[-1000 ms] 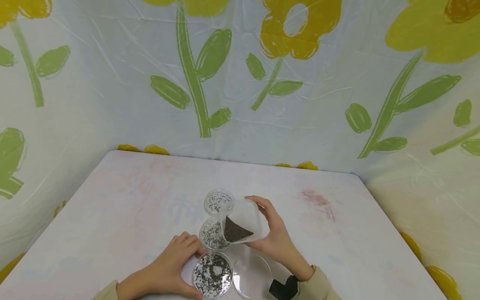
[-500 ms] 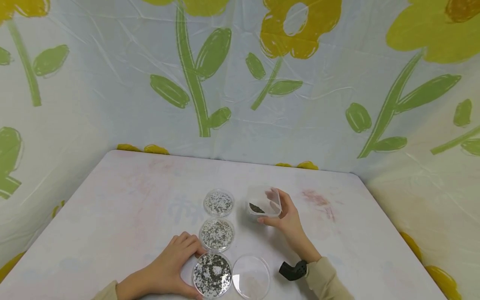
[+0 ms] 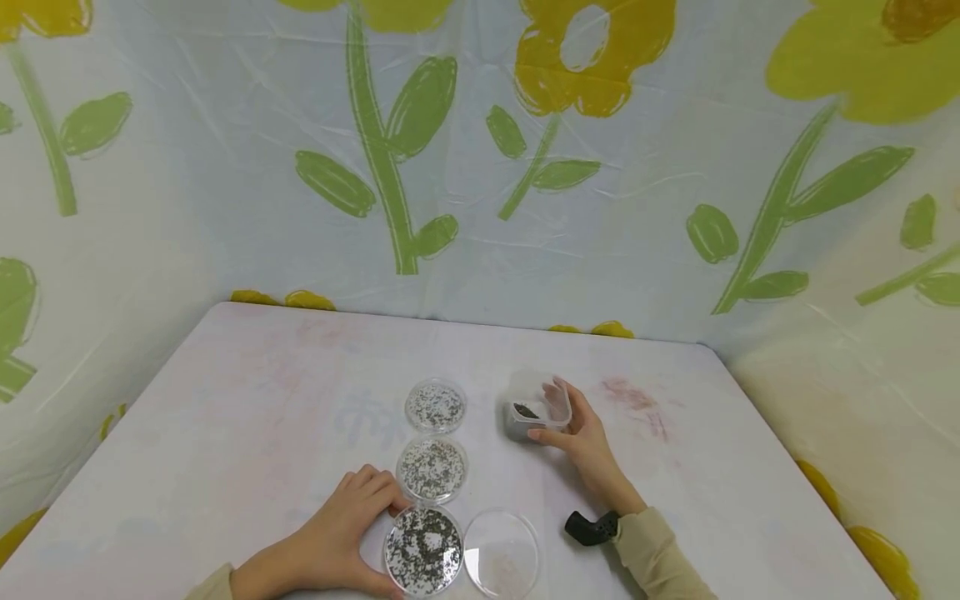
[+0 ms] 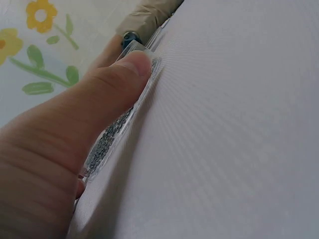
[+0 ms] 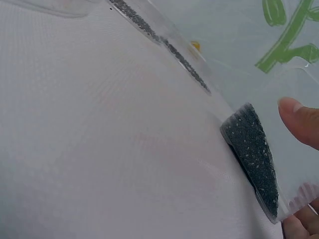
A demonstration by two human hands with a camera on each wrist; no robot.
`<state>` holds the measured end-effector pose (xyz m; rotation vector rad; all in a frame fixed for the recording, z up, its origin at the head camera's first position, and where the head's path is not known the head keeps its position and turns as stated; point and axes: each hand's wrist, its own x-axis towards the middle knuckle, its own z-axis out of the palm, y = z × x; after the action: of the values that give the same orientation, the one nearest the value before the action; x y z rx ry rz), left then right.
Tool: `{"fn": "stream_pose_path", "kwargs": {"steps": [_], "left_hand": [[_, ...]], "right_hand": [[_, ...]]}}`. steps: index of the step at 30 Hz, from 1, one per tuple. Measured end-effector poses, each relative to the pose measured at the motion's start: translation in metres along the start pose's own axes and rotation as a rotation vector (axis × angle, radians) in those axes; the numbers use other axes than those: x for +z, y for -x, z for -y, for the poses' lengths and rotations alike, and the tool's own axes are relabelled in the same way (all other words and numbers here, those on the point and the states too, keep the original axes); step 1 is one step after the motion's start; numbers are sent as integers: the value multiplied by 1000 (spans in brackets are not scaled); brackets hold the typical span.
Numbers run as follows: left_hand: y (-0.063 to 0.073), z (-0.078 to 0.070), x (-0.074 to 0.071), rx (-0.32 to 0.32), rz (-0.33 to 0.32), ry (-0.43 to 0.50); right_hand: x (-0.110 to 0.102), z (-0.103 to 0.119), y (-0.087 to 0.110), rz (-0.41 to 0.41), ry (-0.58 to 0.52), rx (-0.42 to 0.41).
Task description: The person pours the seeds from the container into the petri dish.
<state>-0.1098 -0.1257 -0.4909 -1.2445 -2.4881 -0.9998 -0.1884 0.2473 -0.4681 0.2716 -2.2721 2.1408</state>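
Observation:
My left hand (image 3: 337,533) holds the near petri dish (image 3: 424,551) by its rim, thumb and fingers on either side. Dark grains lie scattered over the dish's bottom. In the left wrist view the thumb presses on the edge of this dish (image 4: 107,142). My right hand (image 3: 588,446) grips a clear plastic tub (image 3: 517,432) between thumb and fingers, low at the right of the dishes. Dark grains (image 5: 251,157) are heaped to one side inside the tub in the right wrist view.
Two more petri dishes with grains, a middle one (image 3: 432,469) and a far one (image 3: 436,406), line up beyond the near dish. A clear round lid or dish (image 3: 501,554) lies beside it. A black camera mount (image 3: 592,528) sits at my right wrist. A flowered cloth (image 3: 480,250) hangs behind the table.
My right hand has carried the tub from over the dishes to the right and lowered it, from tipped to nearly upright. My left hand has stayed on the near dish.

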Motion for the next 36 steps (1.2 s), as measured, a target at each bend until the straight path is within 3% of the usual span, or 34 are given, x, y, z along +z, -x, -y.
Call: {"fn": "stream_pose_path", "kwargs": {"steps": [7,12,15,20,23,26,29,33,36], "left_hand": [[0,-1,1,27,-26,-25],[0,-2,1,26,-26,-20],[0,-2,0,32,-23,-15],[-1,-2,0,8,-8,-3],[-2,-1,-1,-16,4,4],[-2,0,0,1,-5,-1],[-2,1,1,5,-5,-5],[-1,3,3,30,-20,-20],[-2,3,3,60,-41,-31]], "right_hand": [[0,-1,7,-12,33,20],[7,0,24,-50,77,42],[15,4,41,-110,84,90],[32,13,71,-296,38,140],[40,15,83,-330,71,135],[44,14,89,-270,147,82],[44,11,90,-136,194,-49],[38,9,92,178,279,-220],[32,12,93,405,389,-271]]}}
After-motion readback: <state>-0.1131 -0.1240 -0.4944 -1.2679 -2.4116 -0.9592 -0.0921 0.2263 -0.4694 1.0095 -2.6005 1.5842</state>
